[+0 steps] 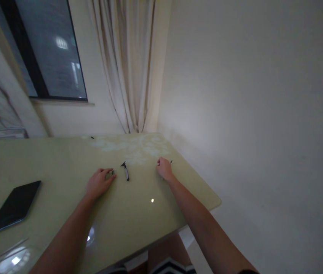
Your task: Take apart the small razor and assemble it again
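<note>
My left hand (pixel 100 183) rests on the table with thumb and fingertips closed around a small dark and pale piece (pixel 112 172), too small to name. Just right of it lies a razor (pixel 125 172), its dark head pointing away from me and its grey handle toward me. Farther right, my right hand (pixel 165 168) is curled over the tabletop, its fingers mostly turned from view. A thin, pen-like thing (pixel 171 162) shows one dark end beyond that hand; the hand hides most of it, and I cannot tell whether the fingers grip it.
A flat black tablet or closed laptop (pixel 14 207) lies at the left of the glossy pale-green table (pixel 138 220). A small dark object (pixel 92 137) sits at the far edge. A wall (pixel 250 114) borders the right side; a curtain (pixel 127 68) hangs behind.
</note>
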The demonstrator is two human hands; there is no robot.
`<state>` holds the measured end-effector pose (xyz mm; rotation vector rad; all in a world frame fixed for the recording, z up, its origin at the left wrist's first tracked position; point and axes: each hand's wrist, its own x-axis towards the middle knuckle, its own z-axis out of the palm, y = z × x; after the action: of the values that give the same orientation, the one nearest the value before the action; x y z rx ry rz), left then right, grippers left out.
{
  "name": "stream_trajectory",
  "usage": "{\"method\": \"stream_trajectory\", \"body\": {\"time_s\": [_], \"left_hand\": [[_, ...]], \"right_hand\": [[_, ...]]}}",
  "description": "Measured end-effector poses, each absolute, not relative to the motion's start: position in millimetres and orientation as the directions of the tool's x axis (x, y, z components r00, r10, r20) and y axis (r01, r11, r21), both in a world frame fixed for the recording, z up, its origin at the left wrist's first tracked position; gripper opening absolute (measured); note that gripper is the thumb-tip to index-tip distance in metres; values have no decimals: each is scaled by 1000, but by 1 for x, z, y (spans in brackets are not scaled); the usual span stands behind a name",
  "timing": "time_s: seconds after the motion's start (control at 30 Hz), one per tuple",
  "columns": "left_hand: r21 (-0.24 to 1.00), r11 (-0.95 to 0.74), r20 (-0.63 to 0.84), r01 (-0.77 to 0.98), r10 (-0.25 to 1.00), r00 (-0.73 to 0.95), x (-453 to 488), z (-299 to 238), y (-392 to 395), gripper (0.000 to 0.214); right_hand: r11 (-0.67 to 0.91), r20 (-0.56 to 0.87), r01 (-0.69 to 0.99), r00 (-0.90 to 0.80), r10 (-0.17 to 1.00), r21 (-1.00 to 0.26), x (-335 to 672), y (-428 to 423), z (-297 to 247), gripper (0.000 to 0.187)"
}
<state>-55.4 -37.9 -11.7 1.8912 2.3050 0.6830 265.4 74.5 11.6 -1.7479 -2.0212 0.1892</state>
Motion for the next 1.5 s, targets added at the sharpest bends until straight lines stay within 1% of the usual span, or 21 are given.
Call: {"method": "stream_trajectory", "body": {"time_s": [0.1, 0.17, 0.23, 0.27, 0.3, 0.37, 0.43, 0.5, 0.6, 0.7, 0.8, 0.87, 0.97, 1.1, 1.2, 1.27, 1.37, 1.43, 1.5], "left_hand": [[382, 135, 223, 914, 947, -232, -55, -11, -41, 56], [378, 130, 234, 917, 945, -230, -54, -11, -41, 55], [376, 140, 232, 916, 943, -240, -54, -12, -41, 55], [375, 143, 231, 916, 943, -241, -54, -12, -40, 55], [371, 143, 232, 918, 942, -241, -54, -12, -40, 56], [347, 144, 242, 927, 941, -237, -52, -11, -40, 56], [300, 137, 288, 944, 930, -227, -48, -8, -42, 56], [253, 96, 356, 963, 916, -185, -40, -3, -46, 55], [233, -24, 403, 972, 912, -75, -18, 3, -52, 48], [257, -46, 335, 965, 941, -45, 7, 5, -56, 48], [227, -22, 242, 974, 970, -34, 22, 3, -56, 48], [215, -23, 209, 976, 978, -23, 23, 2, -57, 44], [246, -32, 204, 969, 979, -19, 18, 3, -58, 40], [300, -32, 211, 953, 977, -33, 14, 4, -60, 40], [300, -28, 207, 954, 978, -37, 15, 5, -60, 41], [287, -29, 207, 958, 978, -32, 17, 5, -59, 38], [255, -12, 192, 967, 981, -38, 19, 5, -59, 29], [243, -1, 188, 970, 981, -46, 19, 5, -59, 25], [250, 6, 207, 968, 976, -60, 17, 5, -59, 23]], "right_hand": [[224, 253, 875, -122, 960, -430, 237, 72, 7, 20], [263, 296, 857, -137, 945, -443, 235, 69, 10, 19], [264, 357, 860, -104, 928, -436, 244, 67, 16, 16], [238, 376, 871, -67, 924, -429, 252, 66, 20, 14], [191, 372, 885, -22, 928, -424, 260, 66, 24, 14], [94, 304, 905, 40, 952, -414, 273, 64, 29, 24], [63, 213, 911, 28, 977, -408, 279, 62, 30, 33], [89, 155, 906, -26, 988, -413, 275, 61, 27, 32], [148, 144, 891, -95, 985, -428, 253, 59, 21, 33], [220, 156, 875, -167, 973, -432, 219, 56, 15, 37], [320, 183, 828, -264, 947, -460, 186, 50, 8, 35], [360, 207, 799, -295, 933, -481, 170, 44, 4, 32], [380, 252, 783, -290, 923, -492, 161, 34, 2, 27], [400, 287, 792, -293, 912, -462, 168, 26, 3, 24], [425, 288, 797, -325, 901, -430, 171, 24, 2, 22], [459, 303, 781, -355, 884, -423, 169, 22, 0, 21], [529, 352, 703, -400, 846, -475, 161, 22, -5, 19], [552, 395, 614, -386, 833, -564, 160, 24, -7, 22], [547, 420, 518, -351, 837, -658, 163, 27, -9, 19]]}}
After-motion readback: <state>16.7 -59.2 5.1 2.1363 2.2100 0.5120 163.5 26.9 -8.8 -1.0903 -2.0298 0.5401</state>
